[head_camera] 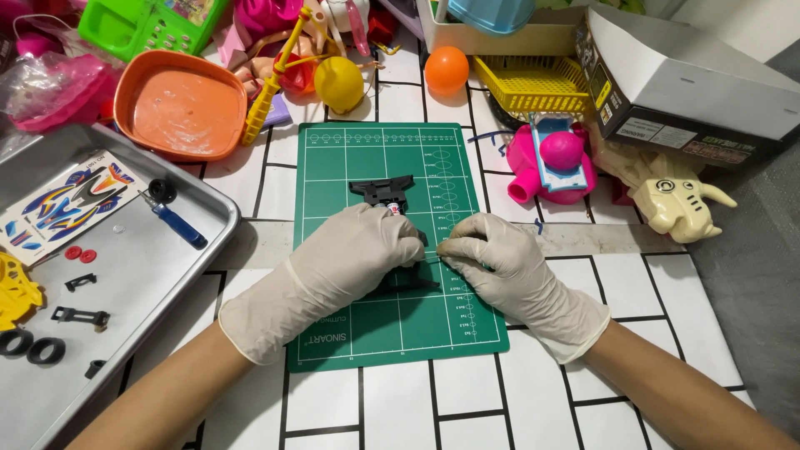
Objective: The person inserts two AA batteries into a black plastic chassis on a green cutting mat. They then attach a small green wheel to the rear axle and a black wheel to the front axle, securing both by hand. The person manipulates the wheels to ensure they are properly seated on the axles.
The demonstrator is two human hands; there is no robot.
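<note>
Centrally, both gloved hands are working over the green cutting mat [367, 158]: the left hand [350, 254] is covering and gripping a black toy car chassis [385, 193] lying on the mat, while the right hand [492, 258] is pinching a thin part against it with closed fingers [454, 247]. At the left, a metal tray [142, 275] is holding a sticker sheet [62, 204], a blue-handled screwdriver [175, 221], red washers [81, 253], black tyres [33, 347] and small black parts [81, 315]; an orange bowl [179, 104] is sitting behind it

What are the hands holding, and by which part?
The left hand covers the middle of a black toy car chassis on the green cutting mat, pressing it down. The right hand pinches something small at its side; what, cannot be told.
</note>
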